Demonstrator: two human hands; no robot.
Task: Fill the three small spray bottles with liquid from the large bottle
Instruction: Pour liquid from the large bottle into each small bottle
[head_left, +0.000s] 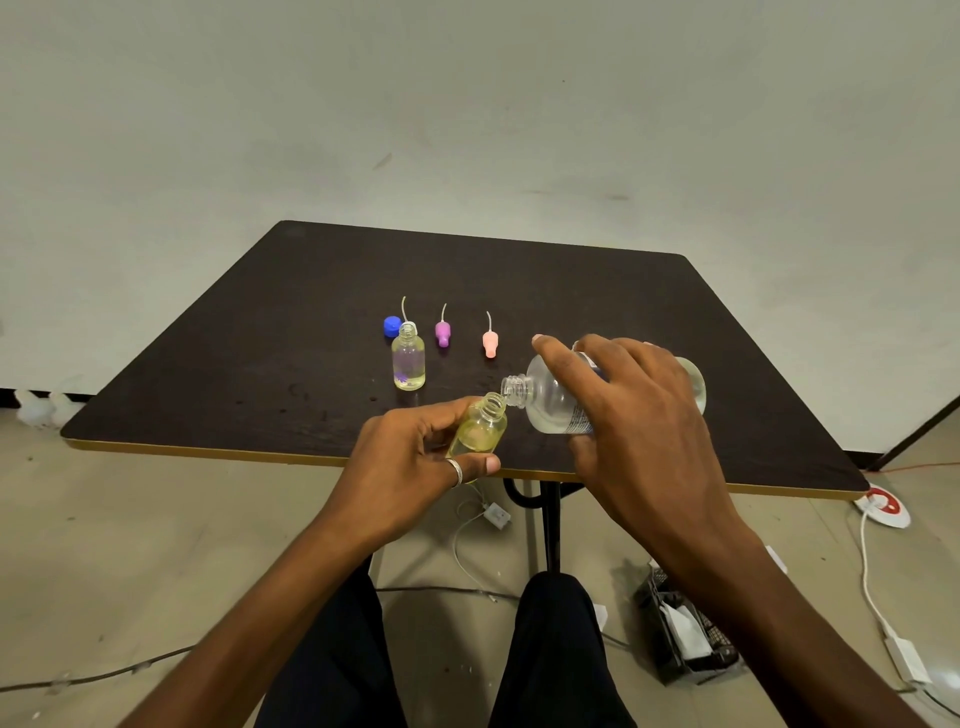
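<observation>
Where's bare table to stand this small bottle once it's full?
Bare table lies left of the blue cap and standing bottle, along the far edge behind the purple spray head and pink spray head, and right of the right hand. Crowded: that middle row, and the near edge, where the left hand holds the small bottle at the large bottle.

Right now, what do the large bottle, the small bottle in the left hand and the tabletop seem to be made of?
Large bottle: clear plastic, probably, glossy; see-through wall, moulded threaded neck. Small bottle: clear glass or plastic, cannot tell; yellowish contents show through. Tabletop: dark wood-look laminate, matt, with a pale edge band.
</observation>
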